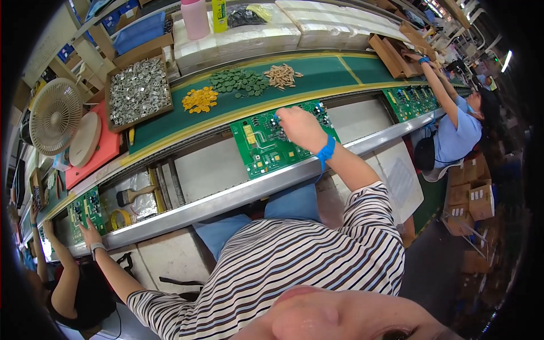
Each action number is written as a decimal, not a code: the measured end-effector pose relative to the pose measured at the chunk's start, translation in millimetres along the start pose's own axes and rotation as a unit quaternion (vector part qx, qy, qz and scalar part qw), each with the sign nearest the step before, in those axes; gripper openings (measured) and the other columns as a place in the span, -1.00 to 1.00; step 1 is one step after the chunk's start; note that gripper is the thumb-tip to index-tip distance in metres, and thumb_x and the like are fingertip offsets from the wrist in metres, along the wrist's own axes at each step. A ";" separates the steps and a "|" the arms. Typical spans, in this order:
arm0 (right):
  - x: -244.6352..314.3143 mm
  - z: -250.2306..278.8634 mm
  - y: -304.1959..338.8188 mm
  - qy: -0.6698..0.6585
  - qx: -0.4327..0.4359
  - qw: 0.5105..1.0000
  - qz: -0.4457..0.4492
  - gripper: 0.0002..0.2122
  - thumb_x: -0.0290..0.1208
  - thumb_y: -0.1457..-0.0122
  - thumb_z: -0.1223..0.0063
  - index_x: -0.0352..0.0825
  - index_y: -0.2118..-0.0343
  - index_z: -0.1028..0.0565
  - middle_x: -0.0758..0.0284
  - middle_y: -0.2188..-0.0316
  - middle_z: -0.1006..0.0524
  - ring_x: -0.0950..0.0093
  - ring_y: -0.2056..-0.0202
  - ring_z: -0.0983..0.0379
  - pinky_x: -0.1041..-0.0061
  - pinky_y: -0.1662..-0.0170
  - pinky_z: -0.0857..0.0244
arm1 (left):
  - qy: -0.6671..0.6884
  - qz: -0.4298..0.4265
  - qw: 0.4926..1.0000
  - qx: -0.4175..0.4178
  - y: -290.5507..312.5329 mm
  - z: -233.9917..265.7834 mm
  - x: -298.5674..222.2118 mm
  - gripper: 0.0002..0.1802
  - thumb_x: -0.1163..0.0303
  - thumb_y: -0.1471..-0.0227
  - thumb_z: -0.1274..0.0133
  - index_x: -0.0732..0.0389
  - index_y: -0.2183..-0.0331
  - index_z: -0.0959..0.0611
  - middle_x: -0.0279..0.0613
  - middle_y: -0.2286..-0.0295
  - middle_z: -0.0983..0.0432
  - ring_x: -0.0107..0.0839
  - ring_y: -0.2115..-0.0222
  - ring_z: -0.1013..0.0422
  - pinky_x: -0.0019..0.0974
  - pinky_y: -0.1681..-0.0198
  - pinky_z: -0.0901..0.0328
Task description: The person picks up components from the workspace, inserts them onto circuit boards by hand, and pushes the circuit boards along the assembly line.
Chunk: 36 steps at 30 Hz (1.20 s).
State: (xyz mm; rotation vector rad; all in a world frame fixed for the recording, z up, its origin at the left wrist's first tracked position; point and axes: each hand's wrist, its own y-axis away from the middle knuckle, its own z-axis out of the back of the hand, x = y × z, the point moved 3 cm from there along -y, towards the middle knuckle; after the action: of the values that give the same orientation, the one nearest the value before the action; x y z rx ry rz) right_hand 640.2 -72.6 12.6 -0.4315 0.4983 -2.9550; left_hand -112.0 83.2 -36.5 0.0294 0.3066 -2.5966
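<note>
A large green circuit board with many mounted parts lies on the rail line in front of me. My right hand, with a blue strap at the wrist, is over its upper middle. The fingers are pinched together at the parts there, and what they hold, if anything, is hidden. Far to the left, my left hand reaches the near edge of a second circuit board, its fingers apart. Beyond the rail, yellow discs, green discs and tan cylindrical pieces lie in piles on the green belt.
A cardboard box of metal parts stands at the back left, near a fan. Between the boards lie a brush and a tape roll. Co-workers' arms reach in at left and right; another circuit board is at right.
</note>
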 end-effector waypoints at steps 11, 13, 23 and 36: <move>104.5 -36.4 32.9 -0.136 0.127 0.938 0.292 -0.83 -0.29 -0.02 0.01 -0.28 0.42 -0.40 0.26 0.57 -0.46 0.29 0.41 -0.42 0.28 0.05 -0.16 | -0.434 -0.175 0.618 -0.632 47.1 -33.7 19.4 -0.14 -0.39 0.08 0.50 -0.11 -0.16 -0.01 -0.01 -0.03 -0.20 0.05 -0.02 -0.16 0.20 -0.08 0.21; 83.9 -30.4 40.9 -0.095 0.154 0.954 0.238 -0.82 -0.27 -0.02 0.01 -0.27 0.43 -0.40 0.27 0.59 -0.46 0.29 0.42 -0.43 0.25 0.03 -0.15 | -0.024 -0.037 0.992 0.122 58.8 13.6 -57.9 -0.15 -0.38 0.07 0.51 -0.12 -0.16 0.00 0.01 -0.01 -0.24 0.05 -0.01 -0.18 0.19 -0.09 0.22; -6.7 6.7 47.3 0.125 0.216 0.968 -0.005 -0.88 -0.36 0.01 0.07 -0.29 0.54 -0.41 0.18 0.62 -0.46 0.26 0.47 -0.44 0.25 0.37 -0.29 | -0.013 -0.166 0.981 0.098 155.5 63.5 -111.0 -0.27 -0.17 -0.04 0.35 0.02 -0.15 -0.06 0.05 0.27 -0.46 -0.04 0.16 -0.35 0.21 -0.09 0.20; 29.9 -87.4 -141.3 -0.084 0.038 0.988 0.126 -0.83 -0.36 0.01 0.04 -0.27 0.37 -0.51 0.23 0.43 -0.43 0.24 0.29 -0.37 0.32 0.21 -0.27 | -0.004 -0.482 0.866 0.133 274.0 134.9 -249.0 -0.38 0.06 0.03 0.06 0.18 -0.02 -0.30 -0.06 0.41 -0.49 -0.10 0.36 -0.40 0.10 0.01 -0.05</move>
State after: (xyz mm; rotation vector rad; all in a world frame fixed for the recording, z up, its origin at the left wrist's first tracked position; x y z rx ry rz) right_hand 576.7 82.0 -11.3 -0.5575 0.3872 -2.6580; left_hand 245.8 -53.0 56.8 -0.0555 -0.0932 -3.6192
